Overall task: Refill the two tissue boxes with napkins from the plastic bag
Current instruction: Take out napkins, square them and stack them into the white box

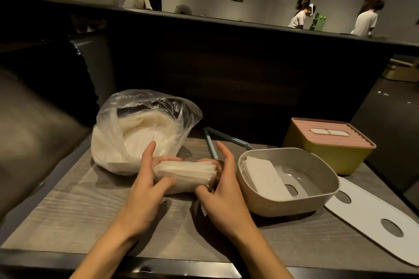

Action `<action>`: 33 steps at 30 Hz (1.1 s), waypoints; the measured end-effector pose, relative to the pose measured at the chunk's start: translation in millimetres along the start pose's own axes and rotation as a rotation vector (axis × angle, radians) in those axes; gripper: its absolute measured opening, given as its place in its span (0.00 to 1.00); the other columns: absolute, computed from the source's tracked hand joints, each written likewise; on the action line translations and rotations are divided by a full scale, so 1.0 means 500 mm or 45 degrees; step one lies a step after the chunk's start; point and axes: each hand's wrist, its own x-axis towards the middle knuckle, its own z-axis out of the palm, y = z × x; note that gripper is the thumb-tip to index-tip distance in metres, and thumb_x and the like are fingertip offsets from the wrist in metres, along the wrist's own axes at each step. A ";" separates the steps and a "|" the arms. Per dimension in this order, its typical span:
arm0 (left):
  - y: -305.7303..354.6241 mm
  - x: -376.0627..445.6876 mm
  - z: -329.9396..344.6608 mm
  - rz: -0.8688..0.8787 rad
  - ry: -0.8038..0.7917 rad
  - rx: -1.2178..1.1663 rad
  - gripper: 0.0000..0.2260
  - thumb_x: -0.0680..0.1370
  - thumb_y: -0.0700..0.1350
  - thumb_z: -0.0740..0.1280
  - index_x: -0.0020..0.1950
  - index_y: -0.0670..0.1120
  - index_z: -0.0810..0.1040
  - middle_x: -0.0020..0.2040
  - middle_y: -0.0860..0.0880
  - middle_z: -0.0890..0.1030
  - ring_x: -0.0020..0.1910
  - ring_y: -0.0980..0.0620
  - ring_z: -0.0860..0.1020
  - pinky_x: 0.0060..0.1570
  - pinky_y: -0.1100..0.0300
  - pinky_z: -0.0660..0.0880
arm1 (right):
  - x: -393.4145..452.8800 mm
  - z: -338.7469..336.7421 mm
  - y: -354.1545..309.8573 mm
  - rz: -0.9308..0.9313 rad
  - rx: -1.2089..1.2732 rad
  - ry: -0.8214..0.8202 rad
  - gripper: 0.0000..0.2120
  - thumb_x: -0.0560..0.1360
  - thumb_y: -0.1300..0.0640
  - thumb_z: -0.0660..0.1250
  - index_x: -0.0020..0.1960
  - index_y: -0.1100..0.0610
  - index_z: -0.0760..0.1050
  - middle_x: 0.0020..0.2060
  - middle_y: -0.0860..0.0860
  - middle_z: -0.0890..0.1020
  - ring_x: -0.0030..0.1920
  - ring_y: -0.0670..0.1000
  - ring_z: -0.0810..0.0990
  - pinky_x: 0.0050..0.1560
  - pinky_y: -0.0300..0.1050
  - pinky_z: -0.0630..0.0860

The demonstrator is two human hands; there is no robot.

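A stack of white napkins (184, 173) is held between both hands just above the table. My left hand (145, 184) grips its left end and my right hand (223, 184) grips its right end. Behind them to the left, a clear plastic bag (133, 129) lies open with more napkins inside. To the right stands an open beige tissue box (294, 205) with a few napkins lying against its left side. Its white lid (371, 217) with two holes lies flat further right. A yellow tissue box with a pink lid (328, 142) stands closed behind the beige one.
Blue-grey tongs (212, 142) lie on the wooden table (74, 208) between the bag and the boxes. A dark sofa is at the left and a dark partition wall rises behind the table. Several people are far in the background.
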 end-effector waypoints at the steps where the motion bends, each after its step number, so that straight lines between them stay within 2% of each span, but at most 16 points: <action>1: 0.010 -0.003 0.009 -0.046 0.028 -0.069 0.41 0.71 0.53 0.75 0.78 0.62 0.55 0.60 0.57 0.81 0.59 0.62 0.79 0.56 0.68 0.73 | -0.001 0.002 -0.001 0.010 -0.020 -0.021 0.45 0.74 0.67 0.68 0.79 0.36 0.52 0.57 0.41 0.80 0.60 0.44 0.81 0.66 0.49 0.78; 3: 0.023 -0.009 0.034 -0.103 0.161 -0.156 0.35 0.74 0.62 0.72 0.78 0.64 0.59 0.62 0.56 0.80 0.59 0.61 0.79 0.58 0.63 0.74 | -0.004 0.006 -0.004 0.019 -0.039 -0.042 0.46 0.74 0.66 0.68 0.79 0.35 0.51 0.59 0.42 0.80 0.60 0.45 0.81 0.66 0.48 0.78; 5: 0.026 -0.008 0.051 -0.112 0.314 -0.038 0.34 0.74 0.70 0.68 0.77 0.63 0.62 0.65 0.54 0.78 0.63 0.55 0.77 0.65 0.50 0.74 | -0.004 0.003 -0.005 0.014 -0.031 -0.030 0.45 0.74 0.68 0.67 0.80 0.37 0.51 0.59 0.42 0.79 0.61 0.44 0.80 0.67 0.47 0.77; 7: 0.021 -0.002 0.057 -0.115 0.410 0.039 0.29 0.75 0.67 0.67 0.74 0.62 0.68 0.64 0.53 0.78 0.64 0.52 0.77 0.66 0.46 0.75 | -0.004 0.000 -0.003 0.018 -0.026 -0.033 0.45 0.75 0.69 0.66 0.80 0.38 0.50 0.58 0.40 0.79 0.61 0.43 0.80 0.67 0.46 0.77; 10: 0.016 0.001 0.063 -0.089 0.392 -0.046 0.11 0.81 0.54 0.67 0.63 0.65 0.74 0.60 0.53 0.81 0.60 0.53 0.80 0.63 0.51 0.77 | -0.003 0.002 -0.001 -0.002 -0.043 -0.053 0.46 0.74 0.67 0.66 0.79 0.35 0.48 0.57 0.37 0.78 0.60 0.45 0.80 0.66 0.48 0.77; 13: 0.020 -0.002 0.067 -0.075 0.318 -0.076 0.12 0.84 0.48 0.64 0.61 0.66 0.74 0.58 0.53 0.82 0.58 0.54 0.81 0.57 0.56 0.77 | 0.000 0.008 0.002 -0.006 -0.056 -0.069 0.47 0.73 0.64 0.66 0.78 0.31 0.46 0.56 0.34 0.76 0.61 0.46 0.79 0.66 0.52 0.77; 16: 0.025 -0.001 0.067 -0.076 0.308 -0.071 0.11 0.85 0.48 0.62 0.66 0.61 0.74 0.57 0.55 0.81 0.57 0.58 0.80 0.53 0.62 0.74 | 0.001 0.008 0.000 -0.005 -0.024 -0.066 0.48 0.74 0.65 0.66 0.79 0.32 0.46 0.59 0.39 0.76 0.61 0.43 0.79 0.66 0.46 0.77; 18: 0.024 0.001 0.064 -0.087 0.347 -0.079 0.11 0.85 0.48 0.61 0.66 0.60 0.73 0.58 0.55 0.81 0.58 0.58 0.79 0.54 0.62 0.73 | 0.003 0.005 0.001 0.012 0.008 -0.045 0.47 0.75 0.68 0.66 0.79 0.33 0.46 0.59 0.42 0.76 0.58 0.42 0.79 0.64 0.43 0.77; 21: 0.029 0.002 0.063 -0.098 0.377 -0.094 0.11 0.85 0.48 0.62 0.65 0.61 0.74 0.58 0.56 0.80 0.58 0.58 0.79 0.56 0.60 0.74 | 0.006 0.005 0.004 0.016 0.012 -0.048 0.47 0.76 0.67 0.66 0.79 0.32 0.46 0.58 0.43 0.77 0.54 0.45 0.81 0.60 0.44 0.79; 23: 0.036 -0.007 0.058 -0.122 0.301 -0.173 0.11 0.84 0.51 0.62 0.66 0.63 0.73 0.57 0.61 0.80 0.59 0.62 0.78 0.57 0.61 0.72 | 0.007 0.006 0.003 0.040 0.017 -0.050 0.46 0.78 0.67 0.64 0.78 0.31 0.46 0.58 0.44 0.76 0.52 0.45 0.81 0.59 0.43 0.79; 25: 0.038 -0.016 0.055 -0.163 0.152 -0.274 0.20 0.79 0.54 0.65 0.72 0.64 0.69 0.56 0.63 0.80 0.58 0.63 0.78 0.57 0.57 0.72 | 0.006 0.003 0.000 0.083 0.043 -0.053 0.44 0.81 0.67 0.62 0.80 0.32 0.43 0.63 0.43 0.75 0.56 0.38 0.79 0.61 0.34 0.75; 27: 0.033 -0.024 0.049 -0.206 0.133 -0.210 0.27 0.76 0.46 0.65 0.73 0.66 0.66 0.58 0.59 0.79 0.53 0.57 0.79 0.49 0.52 0.73 | 0.003 0.000 -0.008 0.123 0.072 -0.065 0.42 0.83 0.67 0.59 0.81 0.34 0.40 0.75 0.44 0.67 0.64 0.30 0.71 0.64 0.25 0.65; 28: 0.029 -0.024 0.047 -0.219 0.170 -0.147 0.29 0.77 0.40 0.65 0.72 0.66 0.66 0.60 0.54 0.79 0.50 0.54 0.79 0.47 0.51 0.75 | 0.002 -0.002 -0.012 0.128 0.076 -0.073 0.42 0.84 0.66 0.58 0.81 0.34 0.39 0.78 0.44 0.62 0.69 0.32 0.67 0.66 0.25 0.60; 30: 0.022 -0.020 0.045 -0.201 0.247 0.001 0.31 0.78 0.33 0.64 0.71 0.64 0.67 0.59 0.43 0.79 0.48 0.51 0.77 0.50 0.47 0.76 | 0.001 -0.003 -0.015 0.127 0.079 -0.076 0.43 0.84 0.67 0.58 0.80 0.32 0.39 0.81 0.45 0.58 0.75 0.38 0.61 0.71 0.31 0.60; 33: 0.024 -0.022 0.041 -0.169 0.292 0.210 0.28 0.80 0.35 0.63 0.72 0.63 0.67 0.54 0.47 0.79 0.52 0.48 0.78 0.48 0.57 0.73 | 0.000 0.000 -0.016 0.122 0.056 -0.068 0.47 0.81 0.68 0.59 0.77 0.27 0.38 0.80 0.47 0.61 0.75 0.43 0.65 0.77 0.42 0.62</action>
